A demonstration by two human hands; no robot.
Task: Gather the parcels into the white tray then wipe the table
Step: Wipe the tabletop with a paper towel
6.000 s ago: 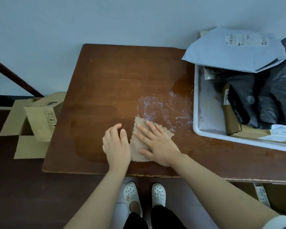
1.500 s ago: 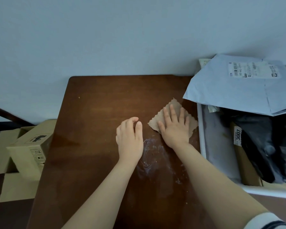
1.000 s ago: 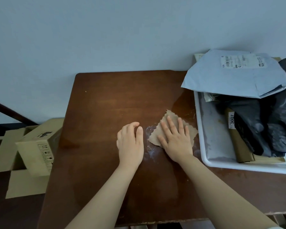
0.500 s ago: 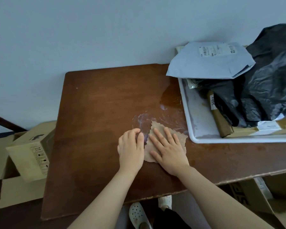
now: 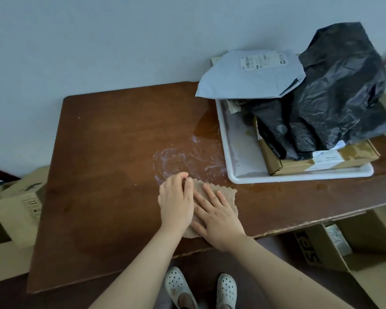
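I dragged the cloth (image 5: 226, 195) back to the table's (image 5: 103, 152) near edge, right hand (image 5: 218, 217) flat on it, left hand (image 5: 176, 201) flat beside it. Parcels (image 5: 250, 76) fill the white tray (image 5: 299, 176); smears (image 5: 181, 157) need wiping.

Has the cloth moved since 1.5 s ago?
Yes. The brown cloth slid toward the table's near edge: it lay beside the white tray's left wall, now nearer than its near corner.
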